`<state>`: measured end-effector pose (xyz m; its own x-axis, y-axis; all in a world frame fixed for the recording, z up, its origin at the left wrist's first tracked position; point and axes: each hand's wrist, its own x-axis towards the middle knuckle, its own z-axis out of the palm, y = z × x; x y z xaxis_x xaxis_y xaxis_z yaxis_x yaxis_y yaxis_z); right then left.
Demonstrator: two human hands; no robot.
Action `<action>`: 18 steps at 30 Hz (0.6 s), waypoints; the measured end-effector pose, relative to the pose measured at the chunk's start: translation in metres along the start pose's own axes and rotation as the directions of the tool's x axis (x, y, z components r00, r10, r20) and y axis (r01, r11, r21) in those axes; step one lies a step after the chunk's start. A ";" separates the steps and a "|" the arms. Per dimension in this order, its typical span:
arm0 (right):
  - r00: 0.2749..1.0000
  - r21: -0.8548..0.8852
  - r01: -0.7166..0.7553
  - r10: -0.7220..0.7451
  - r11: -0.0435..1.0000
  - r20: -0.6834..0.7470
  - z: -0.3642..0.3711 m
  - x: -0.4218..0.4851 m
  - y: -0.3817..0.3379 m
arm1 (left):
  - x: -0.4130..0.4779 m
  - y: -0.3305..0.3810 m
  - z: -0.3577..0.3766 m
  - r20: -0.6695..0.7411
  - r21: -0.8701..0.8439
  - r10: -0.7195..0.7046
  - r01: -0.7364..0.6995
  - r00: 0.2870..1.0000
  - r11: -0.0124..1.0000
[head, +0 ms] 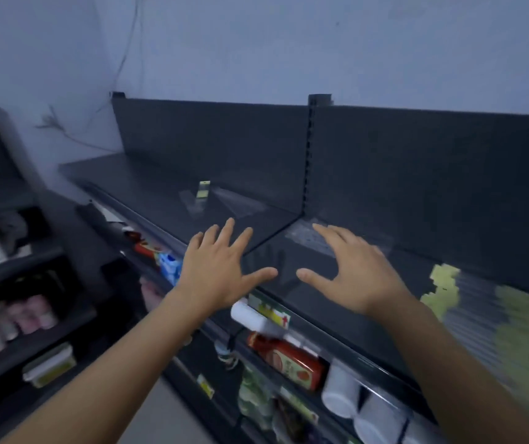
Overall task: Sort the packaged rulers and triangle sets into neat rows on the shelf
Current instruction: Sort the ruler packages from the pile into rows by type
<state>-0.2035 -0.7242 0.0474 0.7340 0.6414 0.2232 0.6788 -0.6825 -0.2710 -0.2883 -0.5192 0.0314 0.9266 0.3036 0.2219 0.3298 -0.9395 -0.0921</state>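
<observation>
Above the front edge of the dark top shelf (148, 182), the left hand (215, 278) and the right hand (362, 277) hover palm down, thumbs pointing toward each other with a gap between. Each grip is released, fingers spread and holding nothing. Under the right hand's fingertips a clear ruler packet (305, 237) lies flat on the shelf, near the foot of the slotted upright (310, 149); whether the fingers touch it cannot be told. Farther back on the left section lie a clear packet with a yellow-green label (203, 190) and, just beside it, a clear triangle set (237, 203), both flat and apart from the hands. At the shelf's right end spreads a blurred heap of packets (497, 322) with yellow-green cards; their order cannot be told. On the lower shelf below the hands are a red sauce bottle (285, 360) and white containers (340, 392).
</observation>
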 end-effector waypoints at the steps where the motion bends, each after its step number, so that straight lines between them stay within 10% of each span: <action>1: 1.000 0.005 -0.005 0.005 1.000 0.019 0.007 0.016 -0.010 | 0.008 -0.017 0.004 0.023 0.001 -0.005 0.005 1.000 1.000; 18: 0.980 0.085 -0.056 0.039 0.995 0.193 0.120 0.301 -0.057 | 0.245 -0.212 0.089 0.178 0.099 0.115 -0.134 0.977 0.986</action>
<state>-0.0235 -0.4502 0.0173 0.7418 0.6701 0.0275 0.6323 -0.6851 -0.3618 -0.1156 -0.2318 0.0190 0.9757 0.2165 0.0336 0.2186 -0.9515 -0.2167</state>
